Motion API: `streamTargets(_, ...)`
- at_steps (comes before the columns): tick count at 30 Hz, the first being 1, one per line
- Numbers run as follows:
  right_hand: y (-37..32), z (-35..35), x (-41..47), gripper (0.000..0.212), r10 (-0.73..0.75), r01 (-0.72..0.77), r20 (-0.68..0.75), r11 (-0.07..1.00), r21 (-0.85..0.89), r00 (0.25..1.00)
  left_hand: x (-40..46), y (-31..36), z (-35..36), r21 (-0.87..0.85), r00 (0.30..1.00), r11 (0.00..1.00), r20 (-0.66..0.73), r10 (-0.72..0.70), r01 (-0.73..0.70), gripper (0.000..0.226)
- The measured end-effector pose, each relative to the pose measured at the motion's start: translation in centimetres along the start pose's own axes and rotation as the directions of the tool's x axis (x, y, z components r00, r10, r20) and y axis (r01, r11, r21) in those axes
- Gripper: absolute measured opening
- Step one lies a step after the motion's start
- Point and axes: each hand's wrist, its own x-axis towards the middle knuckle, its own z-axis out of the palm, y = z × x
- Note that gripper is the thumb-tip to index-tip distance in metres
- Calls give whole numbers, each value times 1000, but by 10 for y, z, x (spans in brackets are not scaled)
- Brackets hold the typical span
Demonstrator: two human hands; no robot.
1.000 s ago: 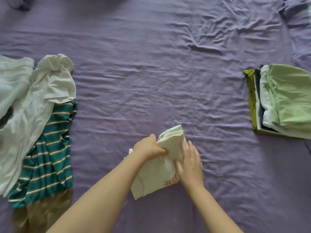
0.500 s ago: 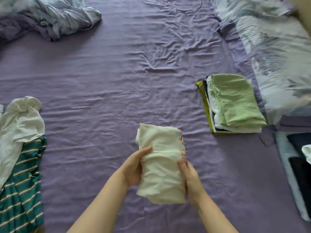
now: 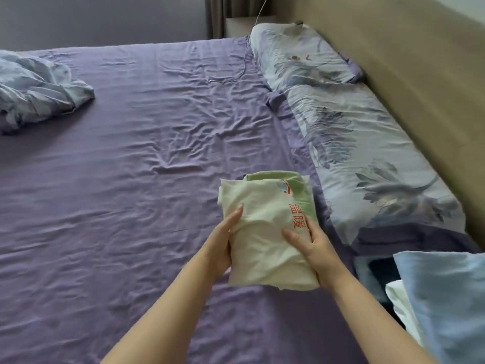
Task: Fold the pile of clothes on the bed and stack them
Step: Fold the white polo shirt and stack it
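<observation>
Green stack (image 3: 301, 191) mostly hidden behind the held cream garment (image 3: 262, 232); blue fabric (image 3: 446, 298) cut off at right.

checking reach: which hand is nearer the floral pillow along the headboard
Right. The right hand grips the folded cream shirt on the edge facing the pillow; the left hand grips the shirt's far edge.

Left grip (image 3: 220, 245) and right grip (image 3: 312, 248) both clasped.
</observation>
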Motion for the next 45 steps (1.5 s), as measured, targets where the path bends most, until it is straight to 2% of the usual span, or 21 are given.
streamTargets(3,-19,-28,31,58,-38,39,-34,999,18,999,33,20,33,34,1000,999,10,19,-19,48)
streamTargets(5,-26,-40,53,53,-57,57,-32,998,-3,998,53,26,46,37,999,999,-35,32,-30,40)
streamTargets(6,-25,-45,64,55,-67,65,-36,997,-48,997,65,24,49,60,994,997,-89,55,-50,37)
streamTargets(8,-12,-52,83,64,-63,38,-91,966,-254,994,87,14,49,195,967,976,-213,143,-101,38)
streamTargets(11,20,-55,94,69,-58,-35,-145,822,-569,988,104,-13,35,396,931,917,-312,191,-55,40)
streamTargets(14,44,-56,97,67,-110,-13,-153,767,-641,982,112,-34,17,478,897,878,-391,206,7,34)
streamTargets(17,47,-56,104,68,-79,-47,-148,716,-696,986,115,-41,16,538,859,843,-434,270,7,49)
streamTargets(19,41,-52,103,69,-61,-85,-166,659,-747,984,109,-41,22,615,846,786,-449,288,59,48)
streamTargets(22,31,-41,83,69,-79,-120,-189,527,-841,979,84,-43,31,710,851,671,-473,229,214,39)
streamTargets(24,26,-32,62,64,-109,-111,-175,437,-892,979,59,-43,33,682,879,681,-461,118,266,31)
streamTargets(26,20,-25,39,57,-69,-124,-163,390,-913,984,31,-40,34,714,898,629,-436,58,306,29)
streamTargets(28,13,-18,15,53,-1,-128,-135,326,-937,991,0,-34,35,782,904,541,-419,89,309,12)
streamTargets(29,9,-13,4,51,14,-110,-111,291,-950,994,-15,-31,35,805,903,514,-412,121,298,12)
streamTargets(31,-1,-1,-19,48,43,-71,-61,279,-958,997,-43,-29,33,834,907,481,-388,165,269,26)
streamTargets(33,-9,15,-42,46,64,-33,-13,309,-950,998,-78,-25,32,831,908,504,-373,191,235,10)
streamTargets(36,-15,41,-77,42,31,51,65,326,-944,997,-129,-27,19,802,896,567,-377,234,190,31)
streamTargets(40,-17,89,-126,38,52,131,156,327,-936,986,-196,-36,-13,760,876,632,-400,269,153,21)
streamTargets(42,-16,115,-151,42,65,174,203,305,-936,977,-227,-40,-31,759,874,635,-399,279,144,12)
streamTargets(45,-15,162,-190,45,64,263,287,250,-932,956,-278,-41,-60,778,856,617,-392,336,114,14)
